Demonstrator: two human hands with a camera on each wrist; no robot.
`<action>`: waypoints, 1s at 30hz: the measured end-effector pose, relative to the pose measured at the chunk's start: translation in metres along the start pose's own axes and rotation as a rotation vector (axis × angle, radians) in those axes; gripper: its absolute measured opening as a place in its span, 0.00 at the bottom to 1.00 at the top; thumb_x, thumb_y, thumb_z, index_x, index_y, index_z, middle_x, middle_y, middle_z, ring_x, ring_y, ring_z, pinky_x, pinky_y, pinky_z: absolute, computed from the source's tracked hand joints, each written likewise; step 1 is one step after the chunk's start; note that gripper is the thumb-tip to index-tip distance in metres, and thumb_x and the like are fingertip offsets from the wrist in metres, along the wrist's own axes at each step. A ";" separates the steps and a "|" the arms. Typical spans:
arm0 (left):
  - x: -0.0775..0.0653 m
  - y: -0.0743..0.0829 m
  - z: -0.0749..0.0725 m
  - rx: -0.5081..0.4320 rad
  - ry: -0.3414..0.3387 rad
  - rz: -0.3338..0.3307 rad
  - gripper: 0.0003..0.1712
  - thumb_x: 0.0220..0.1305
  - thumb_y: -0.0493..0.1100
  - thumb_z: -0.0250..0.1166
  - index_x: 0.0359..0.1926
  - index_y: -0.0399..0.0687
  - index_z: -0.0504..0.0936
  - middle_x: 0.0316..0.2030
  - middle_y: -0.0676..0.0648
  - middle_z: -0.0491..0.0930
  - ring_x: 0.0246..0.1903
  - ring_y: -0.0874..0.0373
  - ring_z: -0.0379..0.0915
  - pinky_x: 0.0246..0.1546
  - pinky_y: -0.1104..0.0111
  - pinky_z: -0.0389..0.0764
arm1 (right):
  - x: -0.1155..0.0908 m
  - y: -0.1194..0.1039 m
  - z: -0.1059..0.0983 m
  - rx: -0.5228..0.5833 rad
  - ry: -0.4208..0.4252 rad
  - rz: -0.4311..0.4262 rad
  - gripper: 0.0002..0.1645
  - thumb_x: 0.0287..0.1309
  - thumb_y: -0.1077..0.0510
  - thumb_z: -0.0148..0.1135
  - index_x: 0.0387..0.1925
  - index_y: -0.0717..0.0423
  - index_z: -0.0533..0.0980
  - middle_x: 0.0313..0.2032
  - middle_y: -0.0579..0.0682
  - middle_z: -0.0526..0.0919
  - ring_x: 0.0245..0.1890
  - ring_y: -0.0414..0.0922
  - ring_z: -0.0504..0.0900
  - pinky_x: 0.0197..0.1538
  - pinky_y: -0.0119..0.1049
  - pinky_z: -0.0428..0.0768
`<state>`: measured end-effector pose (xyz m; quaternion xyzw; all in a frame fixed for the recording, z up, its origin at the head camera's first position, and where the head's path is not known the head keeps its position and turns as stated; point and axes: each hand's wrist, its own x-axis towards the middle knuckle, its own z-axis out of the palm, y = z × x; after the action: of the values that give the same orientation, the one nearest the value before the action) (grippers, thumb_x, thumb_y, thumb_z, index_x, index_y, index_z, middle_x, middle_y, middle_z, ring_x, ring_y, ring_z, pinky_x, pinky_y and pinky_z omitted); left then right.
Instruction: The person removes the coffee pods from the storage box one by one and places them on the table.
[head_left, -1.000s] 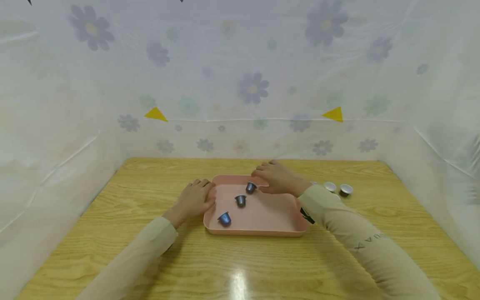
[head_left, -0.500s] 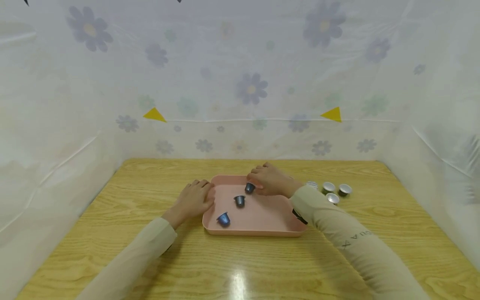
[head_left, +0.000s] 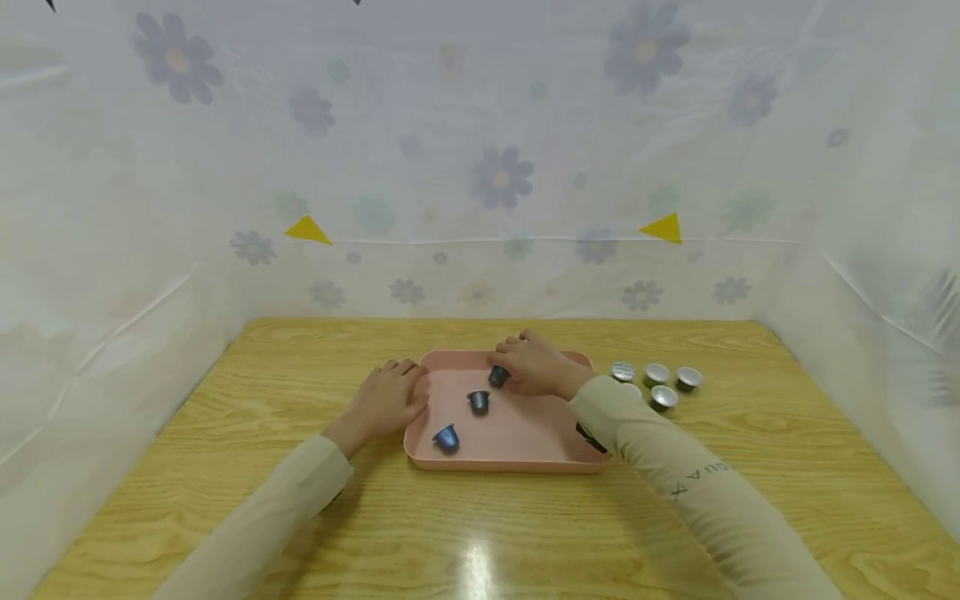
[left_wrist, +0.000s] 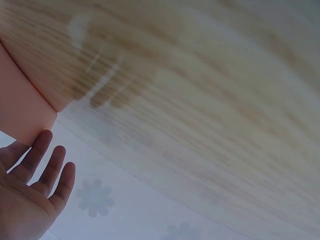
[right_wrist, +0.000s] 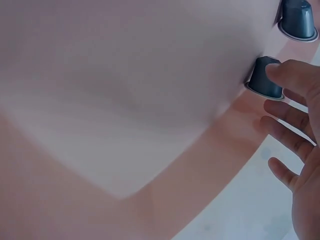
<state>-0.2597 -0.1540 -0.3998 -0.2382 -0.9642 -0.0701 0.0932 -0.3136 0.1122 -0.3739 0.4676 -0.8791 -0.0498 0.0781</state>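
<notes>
Right grip (head_left: 534, 367): thumb on far capsule (right_wrist: 258, 79) in tray (head_left: 510, 465), pinch indeterminable | Left grip (head_left: 384, 400): fingers spread at tray edge | Judged partway: two capsules (head_left: 478, 403) also inside, five capsules (head_left: 663, 397) on counter (head_left: 405, 533)

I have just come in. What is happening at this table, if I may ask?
A person works over a pink tray. The left hand touches its left edge. The right hand is at the farthest dark capsule, thumb over it; whether it grips is unclear. Another dark capsule and a blue capsule are also in the tray. At least five pale-lidded capsules sit on the table to its right.
</notes>
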 end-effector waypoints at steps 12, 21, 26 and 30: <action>0.000 0.001 -0.001 0.004 0.006 0.001 0.24 0.59 0.50 0.58 0.54 0.43 0.75 0.49 0.45 0.75 0.48 0.47 0.70 0.47 0.52 0.73 | 0.002 -0.001 0.008 -0.034 -0.024 0.005 0.17 0.54 0.54 0.61 0.46 0.48 0.73 0.44 0.46 0.78 0.44 0.47 0.75 0.52 0.48 0.70; 0.001 0.000 0.000 0.012 0.004 0.001 0.24 0.59 0.50 0.57 0.53 0.43 0.75 0.49 0.45 0.75 0.48 0.47 0.70 0.48 0.52 0.73 | 0.002 -0.001 0.010 -0.037 -0.021 0.015 0.17 0.53 0.57 0.63 0.46 0.48 0.73 0.45 0.46 0.79 0.44 0.48 0.74 0.52 0.48 0.70; 0.000 0.000 -0.001 0.012 0.003 0.004 0.23 0.59 0.50 0.57 0.53 0.43 0.75 0.49 0.45 0.75 0.48 0.47 0.70 0.47 0.53 0.73 | 0.002 -0.002 0.010 -0.048 -0.010 0.012 0.15 0.54 0.57 0.62 0.44 0.49 0.73 0.46 0.47 0.80 0.44 0.48 0.75 0.53 0.48 0.71; 0.000 0.000 -0.001 0.009 0.005 0.008 0.23 0.59 0.50 0.57 0.53 0.43 0.75 0.49 0.45 0.75 0.48 0.47 0.70 0.47 0.53 0.73 | 0.003 -0.003 0.011 -0.069 0.000 0.012 0.14 0.54 0.55 0.63 0.43 0.48 0.73 0.45 0.47 0.80 0.43 0.47 0.75 0.52 0.48 0.72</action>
<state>-0.2592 -0.1540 -0.3988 -0.2413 -0.9634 -0.0659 0.0968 -0.3146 0.1084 -0.3849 0.4594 -0.8796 -0.0798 0.0945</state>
